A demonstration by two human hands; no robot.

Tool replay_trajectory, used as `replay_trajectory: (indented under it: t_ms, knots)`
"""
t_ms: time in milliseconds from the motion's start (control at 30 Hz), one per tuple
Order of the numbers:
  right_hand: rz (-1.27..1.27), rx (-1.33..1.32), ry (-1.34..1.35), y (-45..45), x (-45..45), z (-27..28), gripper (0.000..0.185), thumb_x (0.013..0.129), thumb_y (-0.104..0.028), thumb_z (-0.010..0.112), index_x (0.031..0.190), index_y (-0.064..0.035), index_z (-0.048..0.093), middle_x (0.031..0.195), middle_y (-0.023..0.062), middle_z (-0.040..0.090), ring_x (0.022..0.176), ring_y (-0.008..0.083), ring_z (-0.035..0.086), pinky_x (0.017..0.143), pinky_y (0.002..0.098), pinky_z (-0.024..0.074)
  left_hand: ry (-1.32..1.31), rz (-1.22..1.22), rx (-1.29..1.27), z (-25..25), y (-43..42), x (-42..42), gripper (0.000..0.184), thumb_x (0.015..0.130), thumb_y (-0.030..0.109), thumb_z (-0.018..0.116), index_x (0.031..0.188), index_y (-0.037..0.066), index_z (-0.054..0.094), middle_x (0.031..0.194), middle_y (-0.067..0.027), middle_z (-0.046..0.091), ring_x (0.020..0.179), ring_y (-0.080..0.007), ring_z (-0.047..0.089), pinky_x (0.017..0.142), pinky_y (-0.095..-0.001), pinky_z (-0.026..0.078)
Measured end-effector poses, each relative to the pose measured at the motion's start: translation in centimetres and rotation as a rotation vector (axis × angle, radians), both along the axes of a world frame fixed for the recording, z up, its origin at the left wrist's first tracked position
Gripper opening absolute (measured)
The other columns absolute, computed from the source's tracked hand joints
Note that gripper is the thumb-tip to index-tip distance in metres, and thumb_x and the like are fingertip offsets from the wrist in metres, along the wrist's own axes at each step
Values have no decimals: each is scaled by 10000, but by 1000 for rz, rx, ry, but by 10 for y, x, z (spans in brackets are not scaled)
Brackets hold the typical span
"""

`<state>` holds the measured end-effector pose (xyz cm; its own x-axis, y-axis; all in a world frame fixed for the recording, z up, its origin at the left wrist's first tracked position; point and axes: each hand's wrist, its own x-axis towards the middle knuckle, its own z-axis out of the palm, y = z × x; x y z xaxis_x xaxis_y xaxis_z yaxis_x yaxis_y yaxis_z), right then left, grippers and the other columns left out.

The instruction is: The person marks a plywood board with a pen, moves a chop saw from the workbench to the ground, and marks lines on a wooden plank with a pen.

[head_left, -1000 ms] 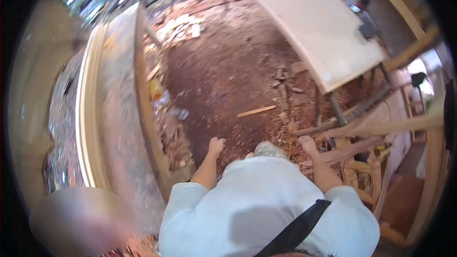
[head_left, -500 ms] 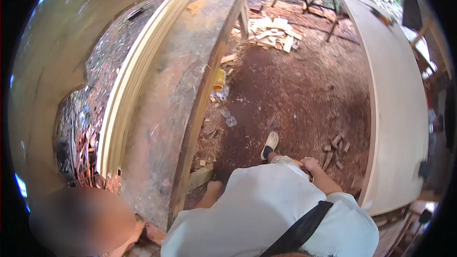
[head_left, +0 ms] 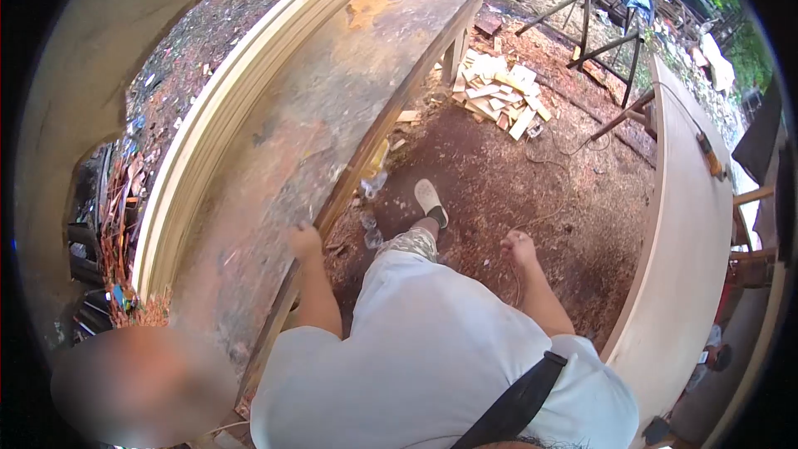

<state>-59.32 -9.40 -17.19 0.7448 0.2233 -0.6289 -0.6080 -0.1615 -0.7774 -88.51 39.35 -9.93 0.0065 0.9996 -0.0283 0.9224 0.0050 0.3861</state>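
Both hands have moved since the earlier frame: the left hand (head_left: 306,241) has come up from low beside the bench (head_left: 283,145) to its right edge, left of centre, and the right hand (head_left: 519,248) has swung out from the body, right of centre. Its fingers are curled in, with nothing visible in them, over the floor (head_left: 598,208). How the left fingers are set, and whether they touch the wood, cannot be told.

Long and worn, the bench slants from lower left to upper centre, its top mottled grey and rust, with an orange patch (head_left: 366,8) near the far end. Stacked pale strips (head_left: 241,83) run along its left side. Reddish-brown dirt makes the floor; a heap of offcuts (head_left: 499,96) lies at upper centre, a clear bottle (head_left: 371,234) near the bench's edge. Metal trestles (head_left: 587,17) stand upper right. Down the right side stretches a pale board (head_left: 677,283), an orange-and-dark tool (head_left: 709,155) on it.
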Motion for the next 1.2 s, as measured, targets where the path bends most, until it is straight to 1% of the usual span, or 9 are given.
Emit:
replay_trajectory:
  t_ms: [300,367,433,533,667,767,933,1067,1200]
  knots:
    - [500,-326,49,-98,150,-35,244,948,-257,540,764,-100,566,571,29,531,477,179,490,424,364,368,250,249,-63,-12,94,193,591,988,454,352,1233,10,657,1569,-291,194,1442,-479,176,1145,-592,191]
    - [-267,-145,416,-82,211,6,241,953,-264,538,784,-93,545,562,52,519,454,192,485,415,347,356,255,76,-28,-30,121,238,566,983,452,361,1240,47,662,1569,-302,172,1445,-478,165,1143,-603,181]
    - [-276,-306,294,-41,270,37,230,948,-272,546,809,-88,548,570,53,524,452,192,483,415,340,354,351,-68,-67,-19,143,292,525,967,447,396,1247,98,669,1574,-298,158,1448,-479,157,1138,-617,177]
    - [-314,-307,236,77,345,87,144,914,-212,569,818,-107,546,515,12,398,478,174,475,451,342,450,188,-299,-224,16,168,364,525,912,424,476,1242,61,663,1570,-275,208,1449,-481,147,1150,-599,179]
    - [96,-175,128,219,457,59,188,914,-229,563,982,-69,632,690,65,605,599,181,589,496,359,479,6,-413,-222,-11,189,423,550,882,396,520,1211,-23,654,1586,-229,211,1451,-467,171,1174,-561,164]
    - [536,-228,-605,362,521,75,227,923,-205,573,994,-6,655,746,76,642,634,170,586,574,313,478,35,-448,-247,11,177,453,529,875,379,541,1170,-43,666,1598,-200,199,1452,-458,183,1183,-546,152]
    - [476,67,-930,560,594,70,266,929,-198,612,1061,33,622,843,95,667,790,154,608,722,307,483,-82,-228,32,3,175,470,435,868,312,584,1062,-62,693,1499,-210,394,1375,-414,350,1157,-530,233]
    - [694,-441,-1300,656,638,84,292,909,-200,629,1114,7,599,1038,163,657,898,240,621,814,361,497,-200,-23,181,57,237,496,379,833,233,622,1075,-52,687,1360,-244,512,1230,-420,484,1055,-485,381]
    - [871,-238,-1036,715,646,41,432,897,-378,639,1209,-82,601,1187,177,617,1122,359,544,978,456,398,-35,8,639,86,357,511,345,691,150,677,992,-19,684,1202,-214,606,1108,-411,574,1002,-502,441]
